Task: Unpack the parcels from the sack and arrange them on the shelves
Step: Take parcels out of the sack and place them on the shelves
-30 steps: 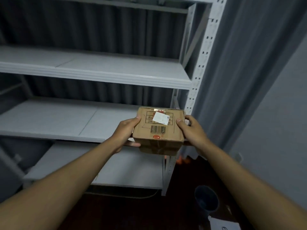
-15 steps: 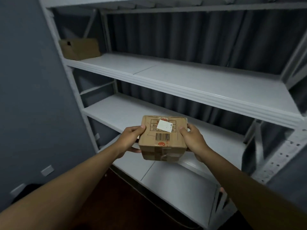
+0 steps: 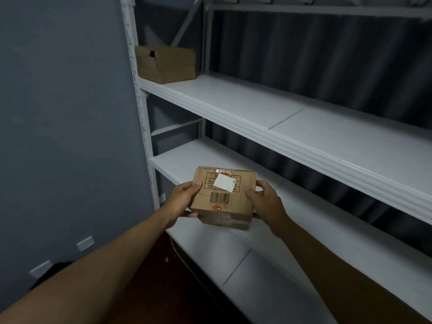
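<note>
At the lower centre of the frame, a small brown cardboard parcel (image 3: 223, 197) is held up in front of a white metal shelf unit (image 3: 275, 134), clear of every board. The left hand (image 3: 181, 203) grips the parcel's left side, thumb lying on the top face near the upper left corner and fingers curled underneath. The right hand (image 3: 265, 202) grips the right side in the same way, thumb on top and fingers wrapped round the far edge and underside. The parcel's broad printed face is turned up toward the camera and tipped a little toward the viewer, so the near front wall shows below it. That face is close to square; its slightly longer run goes left to right across the frame, between the two hands. The print reads upright from the viewer's side: a ruled table at the far edge, a white sticker (image 3: 224, 182) set slightly askew over it, a barcode (image 3: 219, 198) below, and an orange mark (image 3: 216, 207) at the near edge. Clear tape glints along the far edge.

In the upper left of the frame, a second cardboard box (image 3: 167, 64) sits on the upper shelf, hard against the left upright. A dark pleated curtain (image 3: 327, 57) hangs behind the shelves. A grey wall (image 3: 63, 113) fills the left side, with pale wall plates (image 3: 85, 243) low down.
</note>
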